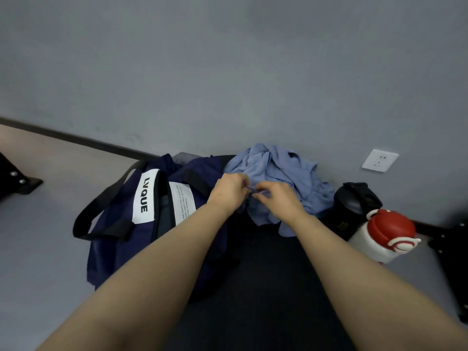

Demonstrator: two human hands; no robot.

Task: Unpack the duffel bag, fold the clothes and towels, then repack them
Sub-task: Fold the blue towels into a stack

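A navy duffel bag (119, 234) with white label strips and black straps lies on the left of a dark surface. To its right, against the wall, sits a crumpled heap of light blue cloth (283, 173). My left hand (229, 190) and my right hand (277, 201) meet at the heap's near edge. Each pinches a bit of the blue cloth between fingers and thumb. Dark blue fabric (202, 168) bulges from the bag just behind my left hand.
A black bottle (354, 206) and a white bottle with a red lid (385, 234) stand at the right. A wall socket (379, 160) is above them. Black metal frame feet show at far left (20, 183) and far right (453, 252). Grey floor lies to the left.
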